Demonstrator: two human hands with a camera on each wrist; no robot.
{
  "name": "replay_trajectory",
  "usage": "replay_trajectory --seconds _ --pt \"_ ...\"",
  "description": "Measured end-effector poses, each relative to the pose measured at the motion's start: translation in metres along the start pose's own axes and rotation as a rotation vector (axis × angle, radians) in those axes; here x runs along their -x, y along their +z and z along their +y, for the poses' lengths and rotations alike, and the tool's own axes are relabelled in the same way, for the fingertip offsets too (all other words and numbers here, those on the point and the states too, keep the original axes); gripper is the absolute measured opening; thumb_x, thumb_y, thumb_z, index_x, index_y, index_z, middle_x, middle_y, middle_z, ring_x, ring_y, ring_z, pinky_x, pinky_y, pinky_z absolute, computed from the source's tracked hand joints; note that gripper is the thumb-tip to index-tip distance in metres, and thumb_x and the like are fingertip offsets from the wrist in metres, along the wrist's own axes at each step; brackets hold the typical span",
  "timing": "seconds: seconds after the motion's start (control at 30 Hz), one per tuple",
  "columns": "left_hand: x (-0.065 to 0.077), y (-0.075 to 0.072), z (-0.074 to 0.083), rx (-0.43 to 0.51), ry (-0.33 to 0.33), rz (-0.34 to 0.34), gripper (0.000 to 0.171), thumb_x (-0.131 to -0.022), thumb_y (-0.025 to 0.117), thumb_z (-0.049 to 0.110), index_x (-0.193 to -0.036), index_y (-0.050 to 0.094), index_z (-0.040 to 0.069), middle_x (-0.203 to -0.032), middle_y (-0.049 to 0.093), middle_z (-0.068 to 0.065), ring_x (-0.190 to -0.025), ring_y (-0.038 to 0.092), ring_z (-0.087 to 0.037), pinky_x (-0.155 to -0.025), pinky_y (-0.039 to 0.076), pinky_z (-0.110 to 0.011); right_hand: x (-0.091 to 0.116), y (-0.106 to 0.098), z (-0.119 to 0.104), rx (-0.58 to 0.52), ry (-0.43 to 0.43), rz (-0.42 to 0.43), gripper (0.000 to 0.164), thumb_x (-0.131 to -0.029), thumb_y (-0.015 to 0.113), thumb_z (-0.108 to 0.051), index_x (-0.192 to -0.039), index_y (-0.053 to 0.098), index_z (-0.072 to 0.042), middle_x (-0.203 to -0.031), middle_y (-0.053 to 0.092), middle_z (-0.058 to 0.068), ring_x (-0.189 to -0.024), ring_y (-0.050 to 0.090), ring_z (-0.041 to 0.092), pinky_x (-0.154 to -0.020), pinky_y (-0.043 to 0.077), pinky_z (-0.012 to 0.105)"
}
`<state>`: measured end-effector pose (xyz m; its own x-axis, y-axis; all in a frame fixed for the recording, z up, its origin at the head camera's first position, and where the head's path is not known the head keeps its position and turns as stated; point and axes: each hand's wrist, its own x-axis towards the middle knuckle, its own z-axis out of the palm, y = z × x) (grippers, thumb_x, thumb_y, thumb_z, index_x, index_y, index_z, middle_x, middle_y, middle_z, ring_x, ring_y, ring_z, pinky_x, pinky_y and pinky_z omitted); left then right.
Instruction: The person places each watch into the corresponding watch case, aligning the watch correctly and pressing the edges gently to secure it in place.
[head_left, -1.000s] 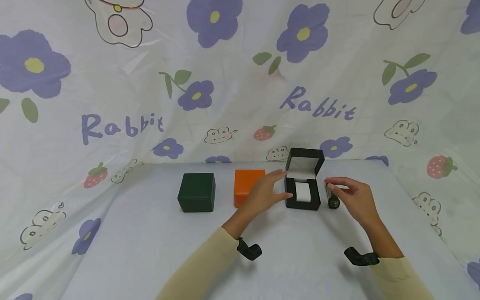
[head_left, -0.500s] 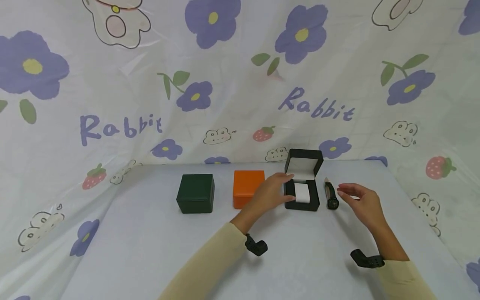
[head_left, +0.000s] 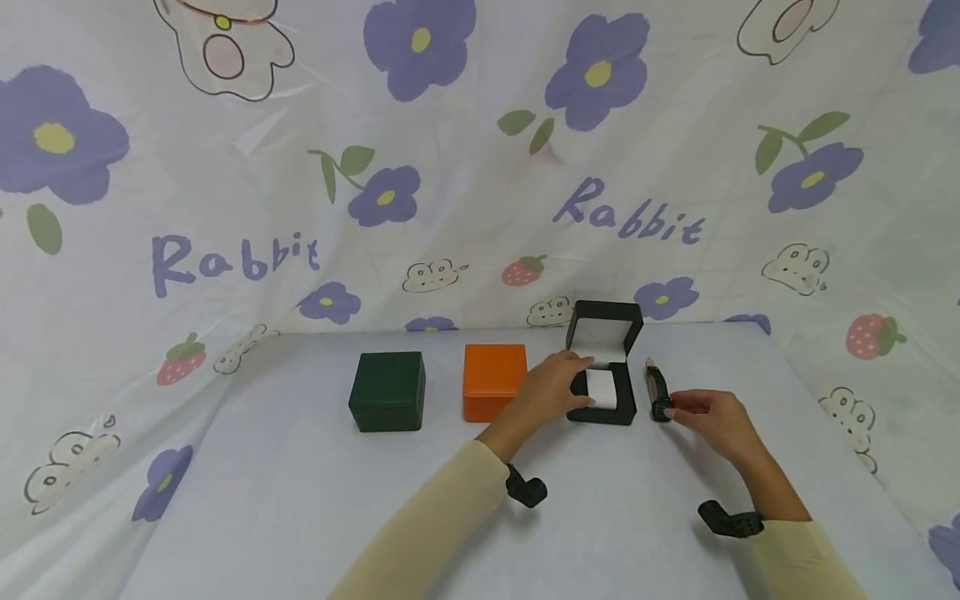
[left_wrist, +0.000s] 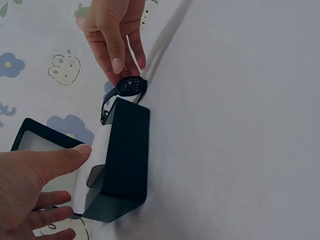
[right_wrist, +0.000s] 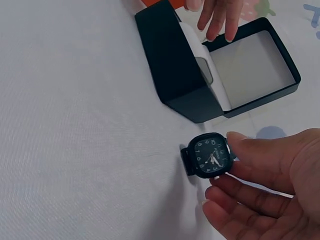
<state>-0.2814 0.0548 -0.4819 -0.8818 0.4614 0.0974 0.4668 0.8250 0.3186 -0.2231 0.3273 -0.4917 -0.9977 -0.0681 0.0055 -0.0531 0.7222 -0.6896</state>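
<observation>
A black watch box [head_left: 605,414] with its lid raised stands at right of centre, a white cushion [right_wrist: 196,47] inside it. My left hand [head_left: 551,387] is over the box's left side, thumb and fingers spread about the cushion's end. In the left wrist view its fingers [left_wrist: 55,212] are apart from each other; whether they touch the cushion cannot be told. To the right of the box lies a black wristwatch [right_wrist: 209,156], its dial showing. My right hand [head_left: 716,421] pinches the side of the watch case, thumb above and fingertips below in the right wrist view.
An orange box [head_left: 492,379], partly behind my left hand, and a dark green box [head_left: 387,392] stand to the left, both with lids down. The white table [head_left: 285,500] meets a patterned cloth [head_left: 450,208] behind the boxes.
My right hand drew away from the watch's strap end, then came back to the watch case. The left hand shifted right, farther over the open box. The watch stayed in place.
</observation>
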Motion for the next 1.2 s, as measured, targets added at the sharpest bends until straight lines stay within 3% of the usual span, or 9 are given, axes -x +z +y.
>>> replay_trajectory --seconds 0.27,0.6,0.97,1.2 --pt "-0.008 0.008 0.002 0.006 -0.026 -0.024 0.069 -0.084 0.084 0.04 -0.146 0.058 0.024 -0.138 0.06 0.001 -0.122 0.058 -0.013 -0.098 0.053 -0.027 -0.004 0.006 0.008 0.024 0.027 0.002 0.039 -0.095 0.072 -0.017 -0.121 0.067 0.012 -0.111 0.071 0.026 -0.104 0.065 0.043 -0.084 0.055 0.053" --pt "-0.014 0.012 0.004 0.004 -0.029 -0.027 0.07 -0.081 0.086 0.04 -0.144 0.06 0.023 -0.138 0.059 -0.001 -0.124 0.057 -0.015 -0.1 0.052 -0.028 -0.006 0.008 0.01 0.031 0.032 0.035 0.031 -0.093 0.074 -0.015 -0.112 0.071 0.01 -0.103 0.073 0.022 -0.095 0.067 0.036 -0.07 0.053 0.033" --pt "-0.022 0.014 0.003 -0.031 0.005 -0.037 0.068 -0.079 0.088 0.04 -0.138 0.065 0.015 -0.133 0.059 -0.005 -0.121 0.054 -0.018 -0.101 0.05 -0.026 -0.008 0.009 0.011 0.014 0.037 0.003 0.026 -0.096 0.07 -0.014 -0.111 0.07 0.007 -0.101 0.073 0.019 -0.094 0.066 0.033 -0.068 0.053 0.03" --pt "-0.024 0.013 0.008 -0.11 0.025 -0.043 0.058 -0.077 0.088 0.043 -0.125 0.072 0.015 -0.126 0.06 -0.004 -0.112 0.055 -0.019 -0.088 0.054 -0.034 -0.007 0.009 0.009 0.001 -0.019 0.023 0.024 -0.098 0.067 -0.015 -0.11 0.067 0.006 -0.104 0.072 0.019 -0.1 0.065 0.036 -0.074 0.05 0.035"
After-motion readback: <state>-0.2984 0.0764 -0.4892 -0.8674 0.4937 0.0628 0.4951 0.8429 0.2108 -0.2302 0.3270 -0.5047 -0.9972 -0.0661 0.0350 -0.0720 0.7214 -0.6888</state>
